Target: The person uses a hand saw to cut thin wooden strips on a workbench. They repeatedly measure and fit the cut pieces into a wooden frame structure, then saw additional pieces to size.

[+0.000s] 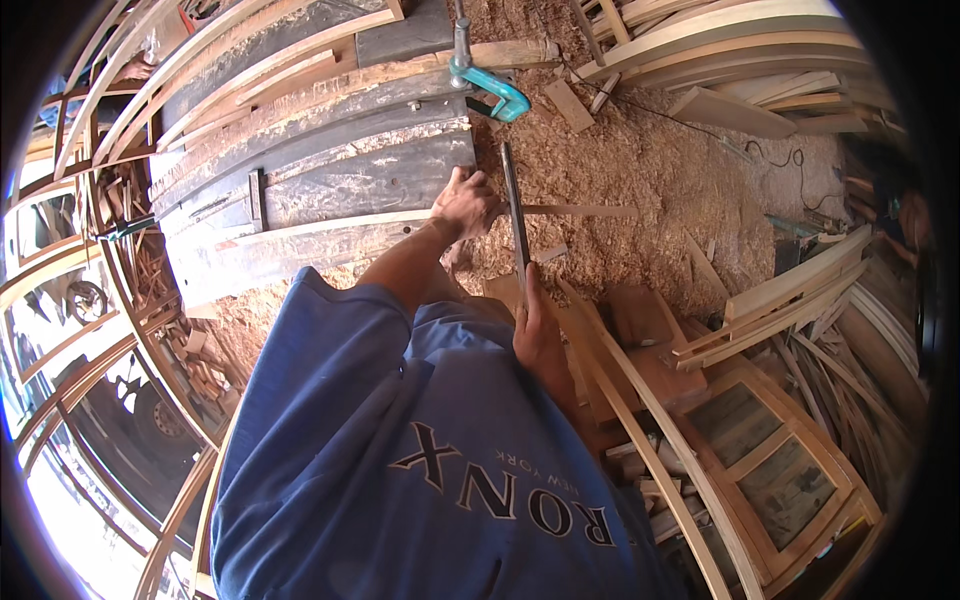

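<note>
My left hand (465,205) has its fingers curled on a thin wooden strip (570,210) at the right end of the dark, scuffed workbench (350,175); the strip sticks out to the right over the shavings. My right hand (538,335) grips the lower end of a long, narrow metal bar (514,195), held upright in the picture just right of my left hand; its exact kind I cannot tell. A teal clamp (500,90) is at the bench's far right corner, beyond the bar's upper end.
Wood shavings (680,180) cover the floor. Stacked boards (730,30) lie upper right, more planks (770,290) and a glazed wooden frame (850,500) at right. Curved wooden frames (120,270) line the left, a wheel (165,415) behind them. People show partly at both far sides.
</note>
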### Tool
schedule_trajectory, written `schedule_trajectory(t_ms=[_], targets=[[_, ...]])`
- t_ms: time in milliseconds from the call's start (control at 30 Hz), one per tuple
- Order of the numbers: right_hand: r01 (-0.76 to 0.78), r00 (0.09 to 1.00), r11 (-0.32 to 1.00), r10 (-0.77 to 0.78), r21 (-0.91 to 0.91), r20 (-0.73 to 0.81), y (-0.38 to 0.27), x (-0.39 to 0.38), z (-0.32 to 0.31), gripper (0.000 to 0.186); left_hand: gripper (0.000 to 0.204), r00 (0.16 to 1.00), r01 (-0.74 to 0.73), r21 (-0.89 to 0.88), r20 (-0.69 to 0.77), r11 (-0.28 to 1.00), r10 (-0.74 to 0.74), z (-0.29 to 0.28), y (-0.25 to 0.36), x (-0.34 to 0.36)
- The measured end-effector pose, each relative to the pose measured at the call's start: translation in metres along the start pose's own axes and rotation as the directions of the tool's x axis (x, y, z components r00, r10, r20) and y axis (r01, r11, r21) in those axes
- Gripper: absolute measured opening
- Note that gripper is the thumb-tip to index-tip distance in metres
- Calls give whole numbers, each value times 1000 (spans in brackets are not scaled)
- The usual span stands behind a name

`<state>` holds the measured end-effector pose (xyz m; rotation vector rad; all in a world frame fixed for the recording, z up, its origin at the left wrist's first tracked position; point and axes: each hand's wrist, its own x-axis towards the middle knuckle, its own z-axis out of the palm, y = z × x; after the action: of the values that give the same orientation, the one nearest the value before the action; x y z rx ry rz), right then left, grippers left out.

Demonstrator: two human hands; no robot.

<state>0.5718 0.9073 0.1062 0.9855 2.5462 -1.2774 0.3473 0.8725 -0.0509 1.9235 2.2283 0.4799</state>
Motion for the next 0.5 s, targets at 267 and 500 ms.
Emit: schedule_trajectory(t_ms=[267, 500], targets=[[-143, 981, 990, 144, -20, 131, -21, 8, -5, 68, 40, 875, 29, 182, 471, 983, -113, 8, -2, 3], [-145, 979, 989, 149, -43, 139, -28, 7, -4, 65, 21, 972, 12, 86, 232, 996, -32, 24, -7, -2]])
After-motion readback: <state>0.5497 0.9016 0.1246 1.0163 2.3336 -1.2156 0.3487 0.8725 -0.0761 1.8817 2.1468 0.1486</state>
